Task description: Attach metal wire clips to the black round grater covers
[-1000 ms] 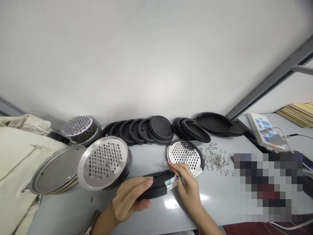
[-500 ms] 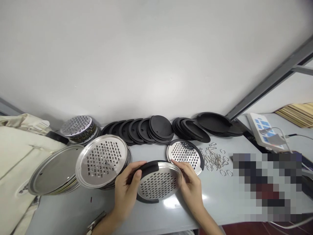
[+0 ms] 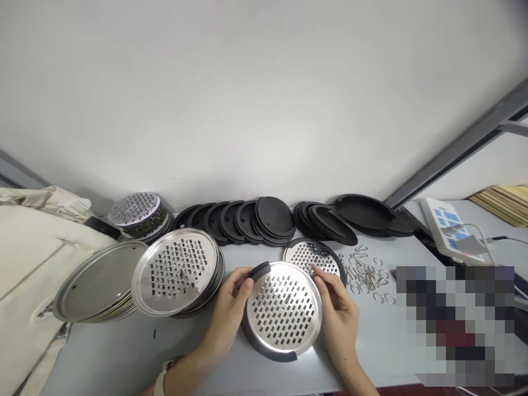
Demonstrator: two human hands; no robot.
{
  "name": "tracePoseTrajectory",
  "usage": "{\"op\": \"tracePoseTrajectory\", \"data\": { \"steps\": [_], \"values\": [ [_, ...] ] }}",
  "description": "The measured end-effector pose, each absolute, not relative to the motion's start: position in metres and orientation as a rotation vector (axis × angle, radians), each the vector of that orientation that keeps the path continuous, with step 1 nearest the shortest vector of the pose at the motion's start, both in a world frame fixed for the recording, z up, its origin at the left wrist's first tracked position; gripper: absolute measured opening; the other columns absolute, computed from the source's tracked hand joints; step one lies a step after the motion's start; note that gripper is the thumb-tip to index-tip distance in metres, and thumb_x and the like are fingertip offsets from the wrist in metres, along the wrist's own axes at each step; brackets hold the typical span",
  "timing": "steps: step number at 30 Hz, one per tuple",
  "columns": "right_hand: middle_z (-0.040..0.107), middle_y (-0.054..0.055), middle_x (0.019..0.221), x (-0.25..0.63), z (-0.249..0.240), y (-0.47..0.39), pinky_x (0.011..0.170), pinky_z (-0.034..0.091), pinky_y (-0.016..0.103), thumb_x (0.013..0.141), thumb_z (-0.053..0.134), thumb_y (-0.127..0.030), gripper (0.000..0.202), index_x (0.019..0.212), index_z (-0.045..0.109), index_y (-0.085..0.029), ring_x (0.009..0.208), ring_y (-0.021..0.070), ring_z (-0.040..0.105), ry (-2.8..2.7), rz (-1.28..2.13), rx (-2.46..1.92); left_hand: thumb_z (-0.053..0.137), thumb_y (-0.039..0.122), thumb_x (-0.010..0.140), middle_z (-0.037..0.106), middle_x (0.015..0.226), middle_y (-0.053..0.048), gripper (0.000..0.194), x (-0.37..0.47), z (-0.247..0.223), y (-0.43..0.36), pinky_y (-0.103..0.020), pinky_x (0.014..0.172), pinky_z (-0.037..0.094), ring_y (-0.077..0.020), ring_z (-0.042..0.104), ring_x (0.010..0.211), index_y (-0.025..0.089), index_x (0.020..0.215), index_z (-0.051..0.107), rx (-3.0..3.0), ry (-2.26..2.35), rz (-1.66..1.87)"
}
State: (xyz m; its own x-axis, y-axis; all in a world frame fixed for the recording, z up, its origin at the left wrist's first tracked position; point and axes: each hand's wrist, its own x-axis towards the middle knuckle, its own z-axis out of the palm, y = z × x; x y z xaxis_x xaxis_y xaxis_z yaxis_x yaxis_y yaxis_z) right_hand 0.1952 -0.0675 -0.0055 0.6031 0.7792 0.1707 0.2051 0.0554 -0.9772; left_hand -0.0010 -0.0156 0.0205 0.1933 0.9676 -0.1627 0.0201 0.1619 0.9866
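Clearly, left hand [image 3: 229, 312] around grater's rim [image 3: 259, 347]

The scene is viewed by a head-worn camera from above the near side of the table [image 3: 119, 352], faced forward and down. The left hand [image 3: 229, 306] and right hand [image 3: 340, 308] are seen from close by; beyond the far edge, the wall [image 3: 264, 99] is taken in.

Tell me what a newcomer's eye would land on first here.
Probably the shiny perforated disc, held in the left hand over the front of the grey table. Next might come the row of overlapping black discs along the wall behind it, and the loose pile of small metal rings and clips to the right.
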Motion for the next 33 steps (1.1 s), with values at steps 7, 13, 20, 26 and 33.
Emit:
{"op": "tracePoseTrajectory", "data": {
  "steps": [7,13,20,26,33],
  "values": [
    [0.068,0.009,0.106,0.195,-0.006,-0.067,0.086,0.052,0.044,0.087,0.063,-0.034,0.023,0.105,0.071,-0.023,0.096,0.0247,0.063,-0.874,0.585,-1.469,0.067,0.042,0.085,0.069,0.117,-0.011,0.044,0.000,0.012,-0.016,-0.043,0.102,0.046,-0.0277,0.060,0.116,0.016,0.120,0.064,0.890,0.898,0.727],
    [0.069,0.008,0.104,0.194,-0.005,-0.066,0.087,0.051,0.042,0.087,0.063,-0.034,0.023,0.105,0.071,-0.023,0.096,0.0237,0.063,-0.897,0.548,-1.470,0.064,0.045,0.087,0.070,0.114,-0.009,0.040,0.000,0.006,-0.018,-0.043,0.103,0.046,-0.0267,0.062,0.114,0.018,0.116,0.066,0.816,0.898,0.721],
    [0.068,0.008,0.106,0.200,-0.004,-0.067,0.085,0.052,0.039,0.087,0.062,-0.036,0.024,0.105,0.070,-0.022,0.096,0.0233,0.063,-0.871,0.468,-1.478,0.062,0.046,0.088,0.072,0.109,-0.009,0.036,0.002,0.003,-0.021,-0.044,0.099,0.049,-0.0250,0.067,0.105,0.018,0.110,0.067,0.719,0.909,0.703],
    [0.067,0.010,0.111,0.229,-0.012,-0.080,0.090,0.048,0.042,0.086,0.062,-0.038,0.028,0.106,0.070,-0.020,0.102,0.0259,0.061,-0.844,0.299,-1.536,0.057,0.041,0.091,0.068,0.120,-0.011,0.036,0.014,0.004,-0.017,-0.045,0.099,0.051,-0.0273,0.063,0.113,0.015,0.116,0.064,0.618,0.779,0.688],
    [0.067,0.010,0.115,0.261,-0.021,-0.104,0.101,0.042,0.045,0.082,0.063,-0.047,0.039,0.110,0.069,-0.019,0.110,0.0288,0.059,-0.670,0.278,-1.681,0.061,0.029,0.089,0.059,0.134,-0.008,0.043,0.048,0.023,-0.001,-0.042,0.113,0.037,-0.0252,0.049,0.130,0.016,0.129,0.055,0.436,0.623,0.704]
  ]
}}
